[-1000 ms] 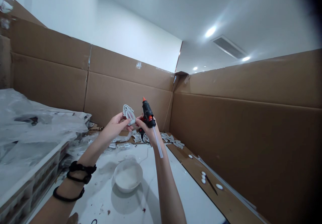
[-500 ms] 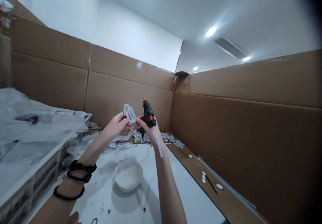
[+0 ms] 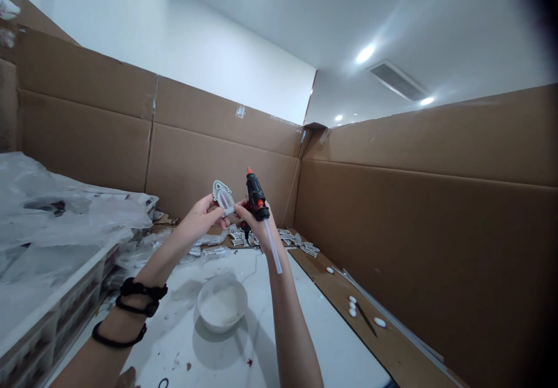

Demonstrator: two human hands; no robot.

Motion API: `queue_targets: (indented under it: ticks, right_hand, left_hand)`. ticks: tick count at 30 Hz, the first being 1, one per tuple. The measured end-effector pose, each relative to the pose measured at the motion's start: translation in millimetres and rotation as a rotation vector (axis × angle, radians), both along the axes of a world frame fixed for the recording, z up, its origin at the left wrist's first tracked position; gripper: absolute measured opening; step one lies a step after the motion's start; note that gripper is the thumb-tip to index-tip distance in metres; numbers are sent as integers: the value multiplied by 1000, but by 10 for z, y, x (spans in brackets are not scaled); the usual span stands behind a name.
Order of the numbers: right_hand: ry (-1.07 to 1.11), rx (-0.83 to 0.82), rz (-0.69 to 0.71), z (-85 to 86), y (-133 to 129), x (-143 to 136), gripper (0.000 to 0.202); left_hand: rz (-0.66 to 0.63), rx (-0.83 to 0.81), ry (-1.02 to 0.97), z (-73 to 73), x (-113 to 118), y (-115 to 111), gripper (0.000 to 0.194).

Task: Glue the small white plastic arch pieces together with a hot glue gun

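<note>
A small arched white-and-grey piece (image 3: 224, 198) is raised above the table, gripped at its left and lower edge by my left hand (image 3: 204, 215). My right hand (image 3: 257, 222) holds a black glue gun (image 3: 255, 193), its orange nozzle pointing up and a clear glue stick (image 3: 274, 247) trailing down over the wrist. The thumb and a finger of my right hand also touch the lower right corner of the piece. The nozzle is apart from the piece, to its upper right.
Below my hands, a white bowl (image 3: 222, 305) stands on the white table (image 3: 261, 341). Plastic bags (image 3: 56, 202) cover a compartmented rack at left. Similar pieces (image 3: 305, 245) lie at the back. White ovals (image 3: 379, 322) and a dark pointed tool (image 3: 366, 319) rest on cardboard at right.
The piece and glue gun have shifted very slightly left with my hands. My grip on both looks the same.
</note>
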State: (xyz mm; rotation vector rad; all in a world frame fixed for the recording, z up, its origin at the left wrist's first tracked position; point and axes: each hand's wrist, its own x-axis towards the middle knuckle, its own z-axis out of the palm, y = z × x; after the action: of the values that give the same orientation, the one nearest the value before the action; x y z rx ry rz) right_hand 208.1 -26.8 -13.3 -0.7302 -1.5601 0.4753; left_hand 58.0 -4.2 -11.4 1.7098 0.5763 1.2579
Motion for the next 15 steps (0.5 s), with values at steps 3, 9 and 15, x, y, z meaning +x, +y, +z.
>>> queue_targets:
  ticks: [3,9,15]
  right_hand:
    - [-4,-1,-2,4,-11,4,20]
    - [-14,-7,11,9,-15,5,21]
    - [-29,-4,-16,16,-24,0,22]
  left_hand:
    - [-9,-11,-1,-5,-1,17,24]
    - [-11,2,-26,12,9,-18,25]
    - [5,7,-9,16,8,-29,22]
